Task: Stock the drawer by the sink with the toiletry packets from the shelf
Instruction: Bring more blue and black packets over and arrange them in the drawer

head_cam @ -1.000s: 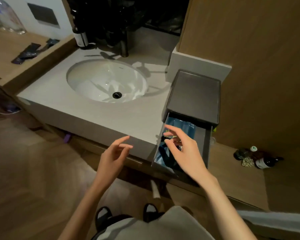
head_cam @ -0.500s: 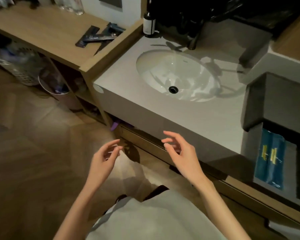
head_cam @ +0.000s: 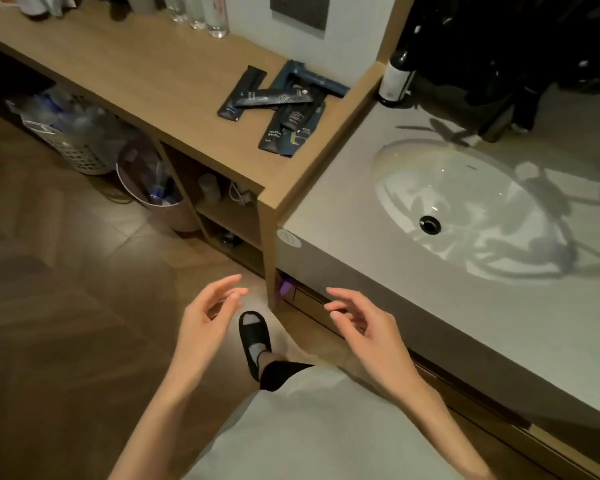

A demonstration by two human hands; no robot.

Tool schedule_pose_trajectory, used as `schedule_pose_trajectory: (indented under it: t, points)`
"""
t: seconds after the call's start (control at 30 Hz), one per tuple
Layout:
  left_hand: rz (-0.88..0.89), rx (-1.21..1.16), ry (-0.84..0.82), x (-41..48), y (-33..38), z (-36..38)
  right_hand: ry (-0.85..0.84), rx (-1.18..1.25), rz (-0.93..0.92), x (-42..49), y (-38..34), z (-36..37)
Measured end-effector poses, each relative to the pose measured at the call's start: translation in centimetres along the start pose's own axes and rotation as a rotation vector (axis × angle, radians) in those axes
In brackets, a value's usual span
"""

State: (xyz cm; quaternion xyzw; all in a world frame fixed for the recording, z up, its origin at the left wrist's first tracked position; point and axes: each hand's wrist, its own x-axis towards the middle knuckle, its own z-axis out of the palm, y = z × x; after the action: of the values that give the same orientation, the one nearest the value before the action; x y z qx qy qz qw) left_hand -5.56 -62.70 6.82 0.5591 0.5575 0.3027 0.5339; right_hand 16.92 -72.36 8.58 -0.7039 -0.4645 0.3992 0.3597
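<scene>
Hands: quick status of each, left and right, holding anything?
Left hand: open, empty, fingers loosely curled.
Right hand: open, empty, fingers spread.

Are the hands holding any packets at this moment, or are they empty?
Empty. The left hand and right hand hang open over the floor, fingers spread; the packets lie piled on the wooden shelf.

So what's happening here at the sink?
A person stands between the shelf and the sink, both hands empty. The left hand and right hand hang open above the floor, fingers loosely curled. A pile of dark toiletry packets lies on the shelf beside the counter, not yet picked up. The drawer is out of view.
</scene>
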Motion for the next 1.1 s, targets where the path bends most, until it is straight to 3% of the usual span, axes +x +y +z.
schedule_pose_trajectory:
  t: [0.33, 0.5, 0.8, 1.1]
  points:
    - [0.055, 0.033, 0.034, 18.3, 5.2, -9.4, -0.05, 0.037, -0.158, 20.9, -13.7, 5.3]
    - [0.038, -0.004, -0.028, 26.3, 6.1, -12.1, 0.04, -0.022, -0.156, 28.3, -16.6, 6.5]
    - [0.14, 0.053, -0.364, 43.9, 8.7, -14.2, 0.38, 0.061, 0.084, 36.9, -17.8, 10.3]
    - [0.243, 0.105, -0.601, 55.4, 13.5, -9.2, 0.737, 0.05, 0.317, 40.1, -17.1, 10.5]
